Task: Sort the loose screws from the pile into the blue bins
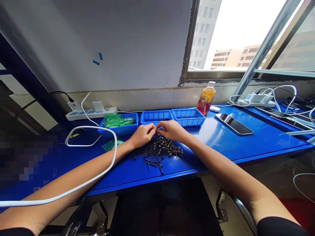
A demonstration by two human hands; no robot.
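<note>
My left hand [143, 135] and my right hand [172, 130] meet above a heap of dark screws [162, 146] on the blue table [216, 144]. Both are closed in a pinch, fingertips nearly touching, around something too small to make out. Just behind them stand a middle blue bin [154, 116] and a right blue bin [190, 122] with a few small items. At the left, another blue bin [120, 131] holds green plastic bags [115, 120]. One green bag [112, 145] lies on the table near my left wrist.
A drink bottle [206, 99] stands behind the right bin, near a phone [233, 124]. Power strips [92, 113] sit at the back left and back right. A white cable [114, 144] loops across my left forearm. The table's front edge is close below the screws.
</note>
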